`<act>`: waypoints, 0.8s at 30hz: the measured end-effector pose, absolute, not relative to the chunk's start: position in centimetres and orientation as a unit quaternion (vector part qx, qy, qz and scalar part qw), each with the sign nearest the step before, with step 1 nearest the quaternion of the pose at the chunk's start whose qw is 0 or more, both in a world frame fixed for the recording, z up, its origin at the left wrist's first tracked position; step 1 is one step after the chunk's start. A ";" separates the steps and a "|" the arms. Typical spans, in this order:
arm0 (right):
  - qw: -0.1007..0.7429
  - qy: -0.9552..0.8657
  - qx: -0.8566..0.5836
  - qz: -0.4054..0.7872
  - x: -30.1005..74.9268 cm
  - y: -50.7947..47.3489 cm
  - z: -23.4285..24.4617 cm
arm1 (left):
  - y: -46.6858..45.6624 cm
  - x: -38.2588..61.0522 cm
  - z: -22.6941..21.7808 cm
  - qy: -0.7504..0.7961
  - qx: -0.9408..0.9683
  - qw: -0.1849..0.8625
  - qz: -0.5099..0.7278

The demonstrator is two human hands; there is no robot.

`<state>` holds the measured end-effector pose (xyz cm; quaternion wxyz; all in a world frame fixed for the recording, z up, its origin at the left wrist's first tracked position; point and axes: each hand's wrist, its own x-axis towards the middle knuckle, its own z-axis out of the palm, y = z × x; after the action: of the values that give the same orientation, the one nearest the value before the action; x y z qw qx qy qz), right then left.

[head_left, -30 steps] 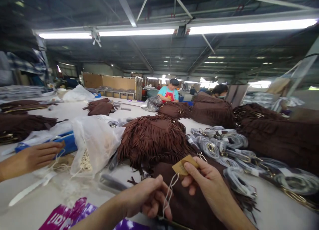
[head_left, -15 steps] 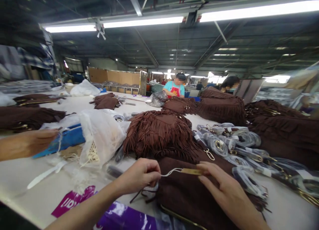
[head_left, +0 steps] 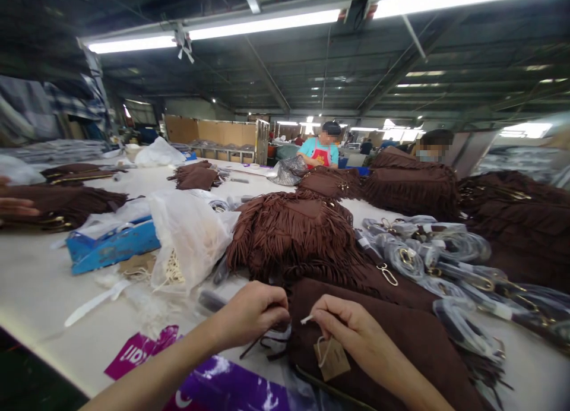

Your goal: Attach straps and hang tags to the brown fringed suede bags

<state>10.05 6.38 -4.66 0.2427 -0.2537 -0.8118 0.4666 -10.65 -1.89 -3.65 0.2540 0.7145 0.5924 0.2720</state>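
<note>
In front of me lies a dark brown bag (head_left: 383, 334) with a gold zip along its near edge. My right hand (head_left: 351, 325) is closed above it, pinching the white string (head_left: 307, 320) of a tan paper hang tag (head_left: 335, 361). The tag dangles below those fingers, over the bag. Beside the bag's left end, my left hand (head_left: 262, 310) has its fingers curled together. Whatever it grips, if anything, is hidden; thin dark cords (head_left: 267, 344) show below it.
A heap of fringed brown bags (head_left: 294, 239) rises ahead. Plastic-wrapped straps (head_left: 423, 250) with gold clips lie to the right. Leftward are a white plastic bag (head_left: 187, 233) of strings, a blue holder (head_left: 111, 244) and purple packaging (head_left: 236, 381). Another person's hand (head_left: 18, 204) is at far left.
My right hand has gone from the tag to its string, and the tag now hangs down. The string no longer reaches my left hand. The other person's hand moved away leftward.
</note>
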 end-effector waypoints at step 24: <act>0.223 -0.844 -0.097 0.477 10.6 7.0 -9.0 | -3.3 -11.5 -9.1 0.532 0.785 0.207 0.239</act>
<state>10.59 7.02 -9.01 0.2228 -0.0970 -0.8445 0.4773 -11.55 -3.33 -9.12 0.2070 0.7855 0.5322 0.2387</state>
